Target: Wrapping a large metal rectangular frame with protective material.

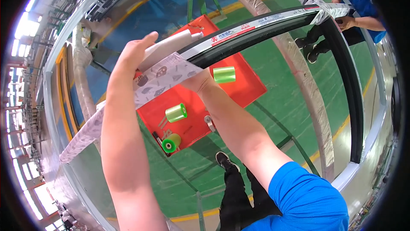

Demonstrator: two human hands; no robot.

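A long black frame bar [239, 39] with a printed silver strip runs across the upper middle. Its left stretch is covered by white patterned wrapping film [153, 79]. A white roll [173, 45] of film lies against the bar's far side. My left hand [136, 52] is at the roll's left end, thumb stretched along it, with its other fingers mostly hidden; it appears to grip the roll. My right hand [195, 79] reaches under the wrapped bar from the near side, and its fingers are hidden behind the film.
Below the bar stands a red table [247, 81] with a green film roll [176, 112], another green roll [224, 74], an upright roll [171, 143] and a marker [157, 137]. Wrapped curved bars [299, 68] stand right. A co-worker's hand [345, 22] is by the frame's far corner.
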